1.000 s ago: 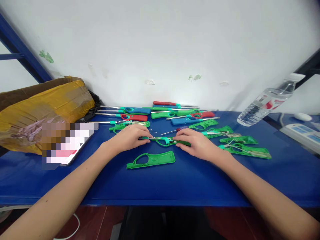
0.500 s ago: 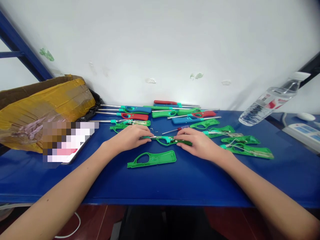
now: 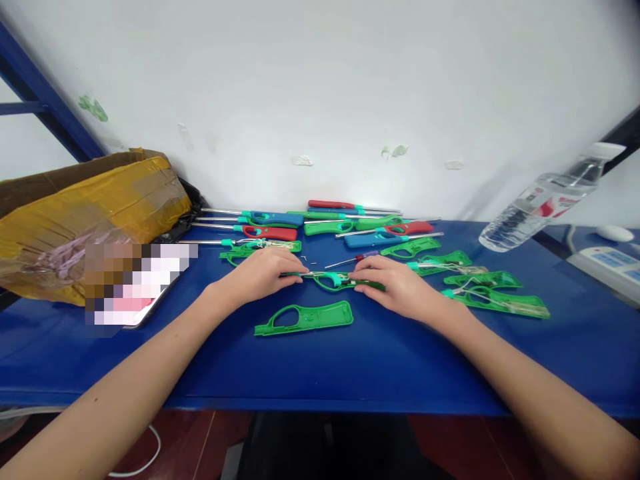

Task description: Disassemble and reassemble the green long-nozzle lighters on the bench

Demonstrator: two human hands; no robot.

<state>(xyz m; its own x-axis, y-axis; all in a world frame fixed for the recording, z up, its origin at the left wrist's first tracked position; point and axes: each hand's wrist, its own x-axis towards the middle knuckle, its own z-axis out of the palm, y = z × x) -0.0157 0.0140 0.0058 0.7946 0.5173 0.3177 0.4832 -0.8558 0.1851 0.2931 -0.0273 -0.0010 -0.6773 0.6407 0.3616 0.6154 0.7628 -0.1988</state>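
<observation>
Between my hands lies an opened green gas lighter (image 3: 330,281), its turquoise trigger and inner parts exposed. My left hand (image 3: 267,273) pinches its metal tube end, fingers closed. My right hand (image 3: 383,280) is closed round the handle end, which the fingers partly cover. Nearer to me rests a loose green casing half (image 3: 320,317), inner side up. A small screwdriver (image 3: 357,259) lies just beyond my right hand, and tiny screws (image 3: 305,259) sit beyond the lighter. Open green casings with inner parts (image 3: 520,303) are spread to the right of my right hand.
Assembled lighters in red, blue and green (image 3: 375,239) lie along the wall. On the left are a taped cardboard box (image 3: 100,213) and a partly blurred phone (image 3: 150,293). A tilted-looking water bottle (image 3: 545,200) and a power strip (image 3: 610,267) are at the right of the blue table (image 3: 400,373).
Almost nothing differs. Both hands keep their hold on the lighter at the same spot, and the view has shifted very slightly.
</observation>
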